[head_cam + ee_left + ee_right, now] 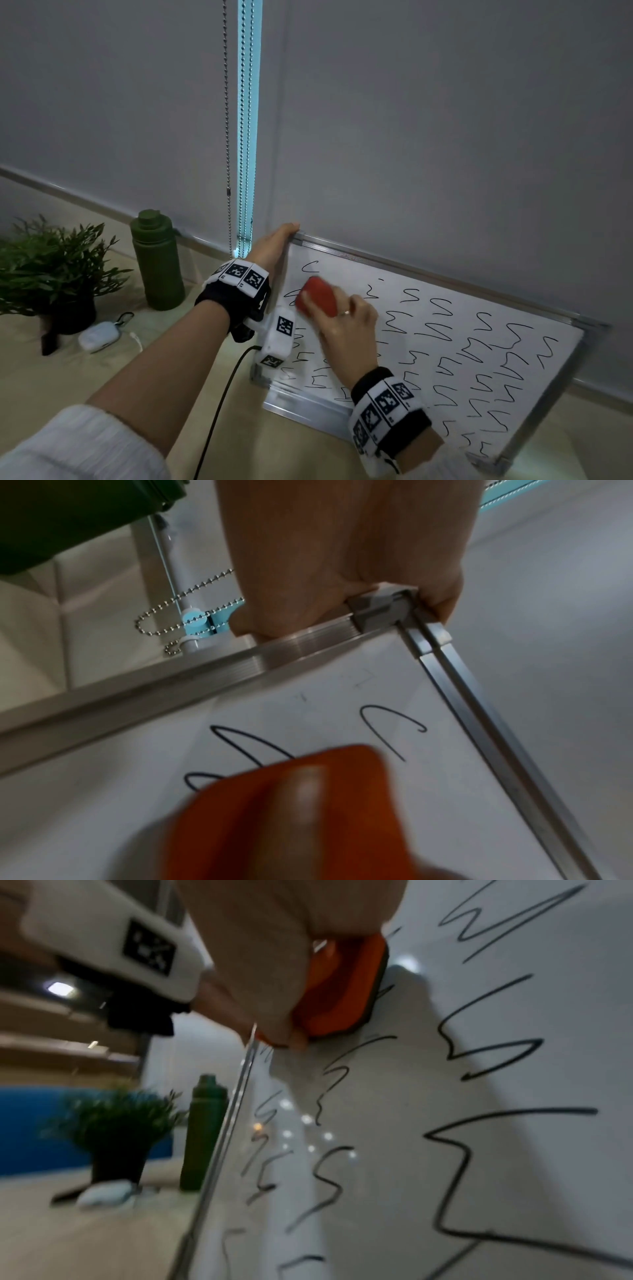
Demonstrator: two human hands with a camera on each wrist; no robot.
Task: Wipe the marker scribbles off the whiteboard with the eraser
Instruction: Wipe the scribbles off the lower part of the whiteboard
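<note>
A silver-framed whiteboard (561, 346) leans against the grey blind, covered with black marker scribbles (442, 306). My right hand (346, 325) grips an orange-red eraser (317, 296) and presses it on the board's upper left area, over scribbles there. The eraser (284, 813) is blurred in the left wrist view, with curved strokes (387, 723) beside it; in the right wrist view the eraser (342, 988) lies flat on the board. My left hand (274, 246) grips the board's top left corner (383, 607).
A green bottle (157, 263) and a potted plant (51, 274) stand left of the board on the beige table. A white case (99, 335) lies near the plant. Bead chains (227, 137) hang behind my left hand. A black cable (222, 404) runs down.
</note>
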